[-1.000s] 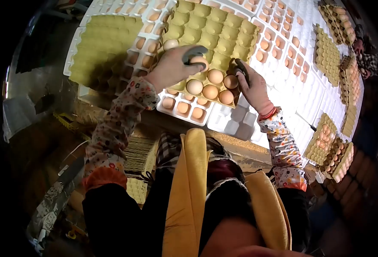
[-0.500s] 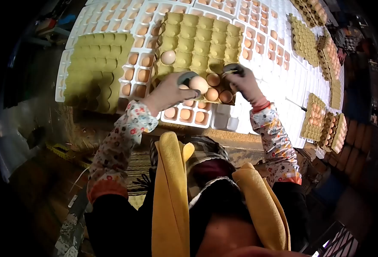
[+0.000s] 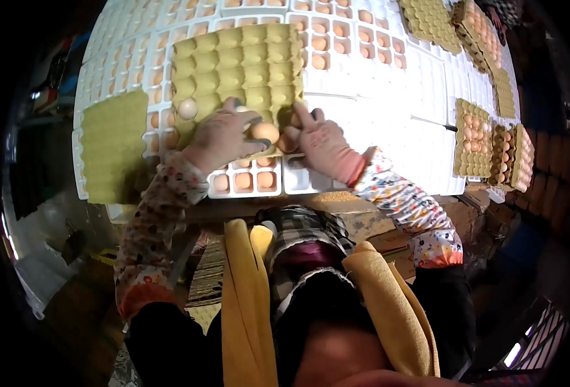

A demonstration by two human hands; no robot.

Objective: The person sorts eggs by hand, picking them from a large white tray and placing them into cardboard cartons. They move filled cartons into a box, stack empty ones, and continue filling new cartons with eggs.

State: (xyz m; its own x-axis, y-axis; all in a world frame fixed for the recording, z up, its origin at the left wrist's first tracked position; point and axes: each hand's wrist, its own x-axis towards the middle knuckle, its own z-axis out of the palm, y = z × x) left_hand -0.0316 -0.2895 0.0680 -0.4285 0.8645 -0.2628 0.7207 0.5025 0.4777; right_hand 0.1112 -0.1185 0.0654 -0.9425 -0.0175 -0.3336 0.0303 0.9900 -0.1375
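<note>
A yellow-green pulp egg tray lies over white trays in front of me, mostly bare cups, with a pale egg at its left side. My left hand, in a dark-tipped glove, is curled at the tray's near part around a brown egg; a paler egg shows partly under its fingers. At the tray's near right corner, my gloved right hand has thumb and fingers closed around a brown egg. The fingers hide part of the eggs there.
White compartment trays, many with brown eggs, cover the table. Another pulp tray lies at left. Egg-filled pulp trays stand at the right edge. Part of another person shows at the far right.
The view has shifted, so the trays appear farther left. My right hand has come down onto the eggs at the tray's near right corner. My left hand still holds an egg.
</note>
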